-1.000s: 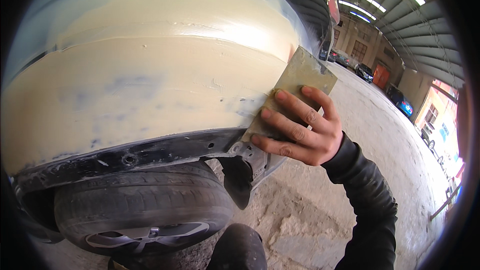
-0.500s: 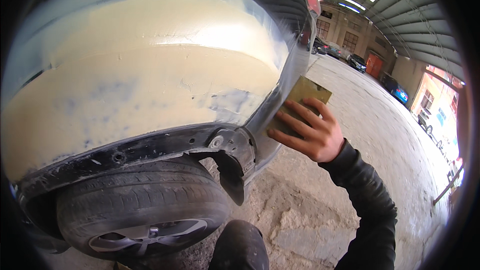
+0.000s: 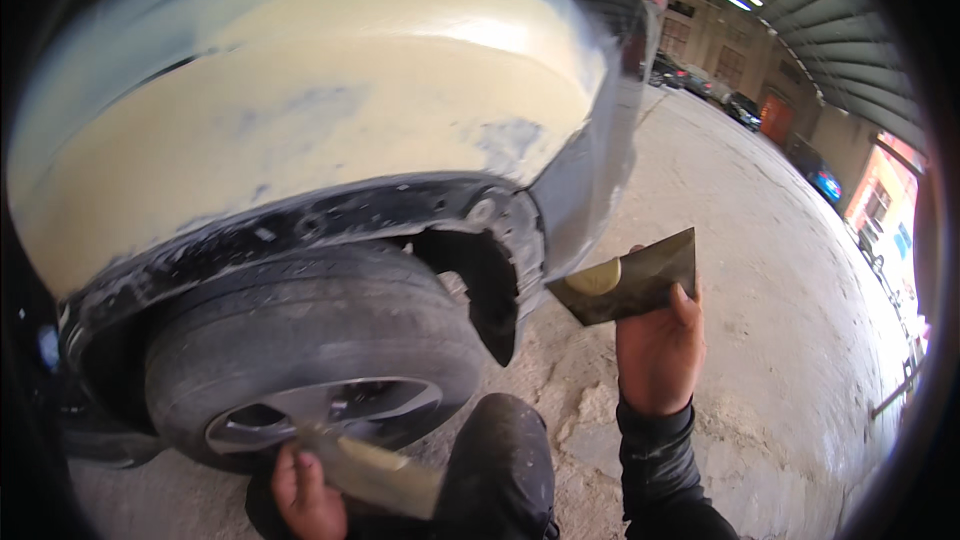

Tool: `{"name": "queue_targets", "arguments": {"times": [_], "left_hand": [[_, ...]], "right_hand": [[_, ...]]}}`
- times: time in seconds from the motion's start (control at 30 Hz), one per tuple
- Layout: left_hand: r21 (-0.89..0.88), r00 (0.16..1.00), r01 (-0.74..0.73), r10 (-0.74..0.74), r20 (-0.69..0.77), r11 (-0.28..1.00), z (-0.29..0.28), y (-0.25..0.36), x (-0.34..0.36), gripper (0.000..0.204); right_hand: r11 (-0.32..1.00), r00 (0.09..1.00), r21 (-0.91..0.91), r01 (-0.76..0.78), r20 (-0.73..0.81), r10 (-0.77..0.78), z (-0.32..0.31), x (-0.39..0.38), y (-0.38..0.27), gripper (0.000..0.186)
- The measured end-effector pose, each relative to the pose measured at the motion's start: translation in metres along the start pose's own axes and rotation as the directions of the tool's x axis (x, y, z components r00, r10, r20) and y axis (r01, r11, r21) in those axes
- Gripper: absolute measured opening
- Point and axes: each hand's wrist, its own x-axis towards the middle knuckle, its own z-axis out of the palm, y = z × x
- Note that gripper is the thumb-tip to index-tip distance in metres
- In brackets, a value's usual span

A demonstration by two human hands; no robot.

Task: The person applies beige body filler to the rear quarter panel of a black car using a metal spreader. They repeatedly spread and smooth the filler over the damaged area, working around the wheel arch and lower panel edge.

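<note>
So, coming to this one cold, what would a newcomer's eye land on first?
The big cream-coated car panel across the upper left, above a dark tyre. Next, right of centre, the right hand holding a thin flat plate with a yellowish dab. Then, near the lower edge, left of centre, the left hand with a second plate, blurred.

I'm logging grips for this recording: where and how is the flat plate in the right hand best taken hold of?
Probably by the bare right end of the flat plate, coming from below: the cream paste sits toward its left end, and its thin, flat shape suits a pinch, thumb on the paste-bearing face.
</note>
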Motion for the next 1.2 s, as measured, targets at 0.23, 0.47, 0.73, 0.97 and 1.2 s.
{"name": "queue_targets", "arguments": {"times": [0.23, 0.47, 0.73, 0.97, 1.2], "left_hand": [[0.115, 0.998, -0.050, 0.046, 0.036, 0.992, 0.057, 0.047, 0.006, 0.024], [0.260, 0.991, -0.126, 0.109, 0.079, 0.957, 0.039, 0.070, 0.009, 0.022], [0.260, 0.943, -0.277, 0.314, -0.110, 0.925, 0.032, 0.064, 0.015, 0.018], [0.343, 0.984, -0.170, 0.180, 0.002, 0.924, 0.028, 0.056, 0.000, 0.023], [0.497, 0.973, -0.196, 0.233, -0.012, 0.845, 0.031, 0.053, -0.002, 0.021]], "right_hand": [[0.812, 0.874, 0.342, -0.474, 0.070, 0.481, 0.057, -0.088, 0.046, 0.055], [0.865, 0.705, -0.341, -0.368, 0.504, 0.498, 0.061, -0.113, 0.062, 0.042], [0.833, 0.590, -0.462, -0.303, 0.596, 0.545, 0.030, -0.112, 0.069, 0.033], [0.914, 0.909, 0.039, -0.405, 0.123, 0.398, 0.032, -0.111, 0.076, 0.034], [0.964, 0.638, -0.139, -0.227, 0.726, 0.255, 0.040, -0.122, 0.075, 0.037]]}}
